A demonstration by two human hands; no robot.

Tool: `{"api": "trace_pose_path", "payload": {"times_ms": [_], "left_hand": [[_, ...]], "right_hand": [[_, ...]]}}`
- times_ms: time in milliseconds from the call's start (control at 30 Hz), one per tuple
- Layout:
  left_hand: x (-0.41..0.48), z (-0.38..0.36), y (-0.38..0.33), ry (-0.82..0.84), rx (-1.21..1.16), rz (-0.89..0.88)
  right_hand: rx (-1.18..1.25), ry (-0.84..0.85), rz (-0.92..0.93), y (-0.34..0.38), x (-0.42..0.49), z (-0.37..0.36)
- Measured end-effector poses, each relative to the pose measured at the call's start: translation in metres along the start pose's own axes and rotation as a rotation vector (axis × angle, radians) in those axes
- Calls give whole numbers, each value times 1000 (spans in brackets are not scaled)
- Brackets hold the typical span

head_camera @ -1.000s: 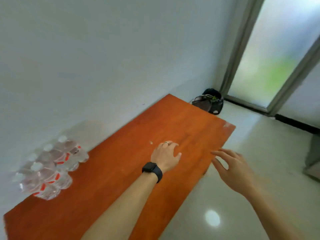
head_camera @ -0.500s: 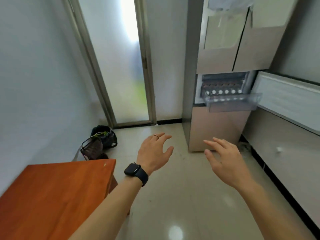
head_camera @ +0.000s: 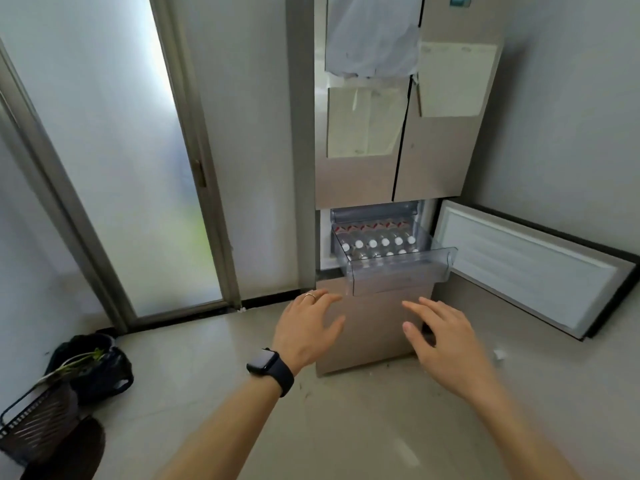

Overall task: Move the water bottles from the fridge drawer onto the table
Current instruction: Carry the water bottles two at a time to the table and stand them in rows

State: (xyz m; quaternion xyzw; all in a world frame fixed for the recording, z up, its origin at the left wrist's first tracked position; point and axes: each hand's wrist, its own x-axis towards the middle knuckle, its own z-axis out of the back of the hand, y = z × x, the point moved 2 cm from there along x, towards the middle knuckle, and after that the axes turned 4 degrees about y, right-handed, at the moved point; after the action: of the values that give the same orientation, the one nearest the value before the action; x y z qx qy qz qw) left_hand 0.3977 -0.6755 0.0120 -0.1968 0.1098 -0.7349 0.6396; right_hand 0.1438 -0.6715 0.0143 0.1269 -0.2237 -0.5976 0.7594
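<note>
A clear plastic fridge drawer (head_camera: 398, 273) is pulled out of the tall fridge (head_camera: 408, 161) ahead. Several water bottles (head_camera: 377, 242) with white caps and red labels stand packed inside it. My left hand (head_camera: 306, 327), with a ring and a dark watch on its wrist, reaches forward with fingers spread and holds nothing. My right hand (head_camera: 441, 334) is stretched out beside it, fingers straight, also empty. Both hands are below and in front of the drawer, apart from it. The table is out of view.
The fridge's lower door (head_camera: 533, 268) stands swung open to the right. A frosted glass door (head_camera: 114, 150) fills the left wall. A black bag (head_camera: 93, 367) and a dark wire basket (head_camera: 38, 420) sit on the floor at lower left. The tiled floor (head_camera: 363, 427) lies ahead.
My view has swung from the orange table with its bottles round to the fridge, which has come closer. Both empty hands have stayed raised and now reach toward the drawer.
</note>
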Motion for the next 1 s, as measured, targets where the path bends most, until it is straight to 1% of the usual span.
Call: {"api": "trace_pose_path", "payload": {"times_ms": [133,267,467,567,767,1000], "left_hand": [[80,-17,1,36,-33,-18],[148,-42,2,88,-17,-36],[257,-88,10,133,-31,-4],[312,-118,13,156,-64,50],[411,-181,5,222,-249,240],[512,-254,-23,334,-411,345]], "right_hand": [[-4,-9,-36,-33,60,2],[-20,11,-72,-68,115,-5],[35,67,-108,-131,212,-25],[79,115,-104,-171,266,-36],[120,264,-72,-254,371,-55],[182,386,-118,-319,477,-75]]}}
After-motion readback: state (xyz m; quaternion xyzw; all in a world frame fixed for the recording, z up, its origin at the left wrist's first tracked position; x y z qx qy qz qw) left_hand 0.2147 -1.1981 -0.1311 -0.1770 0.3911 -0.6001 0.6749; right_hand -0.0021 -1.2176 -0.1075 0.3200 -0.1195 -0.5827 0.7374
